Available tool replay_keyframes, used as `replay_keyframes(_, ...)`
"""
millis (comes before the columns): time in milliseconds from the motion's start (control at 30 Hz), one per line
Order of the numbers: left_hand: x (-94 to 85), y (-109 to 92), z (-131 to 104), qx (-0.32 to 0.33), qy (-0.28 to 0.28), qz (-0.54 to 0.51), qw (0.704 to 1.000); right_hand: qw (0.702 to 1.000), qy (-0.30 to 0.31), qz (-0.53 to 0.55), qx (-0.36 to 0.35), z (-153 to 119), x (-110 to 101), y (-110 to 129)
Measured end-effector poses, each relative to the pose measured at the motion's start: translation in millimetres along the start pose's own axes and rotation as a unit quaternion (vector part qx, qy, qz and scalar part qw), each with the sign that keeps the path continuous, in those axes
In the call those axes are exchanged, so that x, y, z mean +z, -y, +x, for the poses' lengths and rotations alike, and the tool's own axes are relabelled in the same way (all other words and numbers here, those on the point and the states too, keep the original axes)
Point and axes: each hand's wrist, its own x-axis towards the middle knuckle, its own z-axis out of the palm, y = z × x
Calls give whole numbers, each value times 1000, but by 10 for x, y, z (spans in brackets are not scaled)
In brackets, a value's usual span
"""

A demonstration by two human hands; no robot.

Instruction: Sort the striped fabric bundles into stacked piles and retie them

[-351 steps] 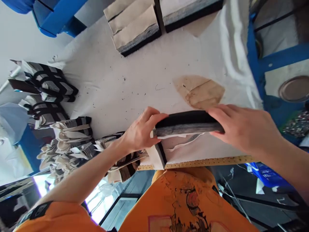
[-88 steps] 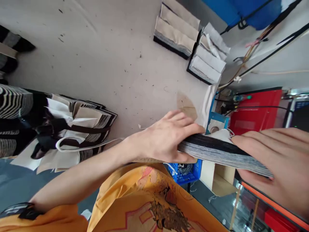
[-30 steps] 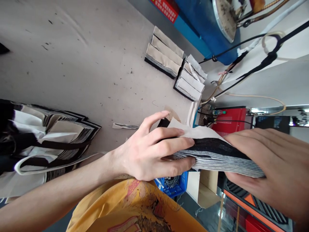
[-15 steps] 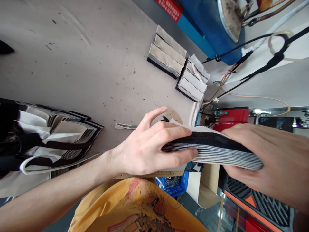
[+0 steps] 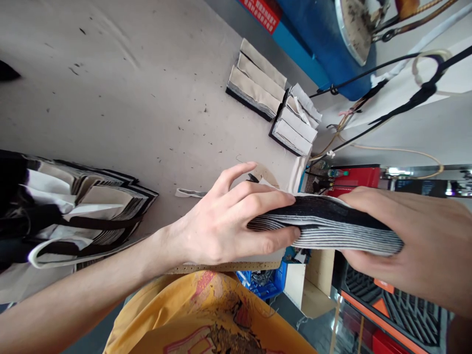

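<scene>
A thick stack of black and white fabric strips (image 5: 332,228) is held between both hands over the table's near edge. My left hand (image 5: 236,221) grips its left end, with two fingers pressed on the layered edge and the index finger stretched away from it. Around the right end, my right hand (image 5: 401,236) is closed, thumb side on top and fingers below. The strips bow slightly, and their layered edges face me. Part of a white layer shows along the far side of the stack.
On the grey table (image 5: 147,98) lie beige bundles (image 5: 256,83), white bundles (image 5: 295,128) and a thin strip (image 5: 188,192). More layered pieces (image 5: 106,201) are at left. A blue basket (image 5: 267,282) and cardboard box (image 5: 313,290) stand below; cables (image 5: 409,101) hang at right.
The upper black layers of the stack have shifted slightly and show a small gap near my left fingers. Both hands keep their grip almost in place.
</scene>
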Motion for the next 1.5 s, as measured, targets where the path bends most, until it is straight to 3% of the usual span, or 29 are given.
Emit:
replay_keyframes(600, -60, 7, 31, -85, 82, -43, 992, 1000, -9, -6, -14, 59, 6, 6)
replay_keyframes(800, -104, 7, 57, -111, 136, -68, 982, 1000, -11, -3, -9, 49, 47, -6)
replay_keyframes(900, -102, 5, 48, -99, 130, -63, 984, 1000, -15, 10, -8, 36, 68, -7)
replay_keyframes(1033, -92, 20, 7, -45, 76, -12, 996, 999, -19, 50, 2, 53, 144, 3)
replay_keyframes(1100, -103, 35, -17, -22, 63, 14, 998, 996, -14, 83, 18, 92, 226, 14)
replay_keyframes(1233, -153, 93, -75, -9, 102, 67, 993, 985, -25, 171, 30, 224, 525, 43)
replay_keyframes(1333, -163, 176, -137, -16, 140, 97, 985, 965, -24, 257, 39, 332, 878, 64)
replay_keyframes(1500, -59, 426, -241, -27, 234, 118, 965, 915, 30, 397, 70, 526, 1595, 94)
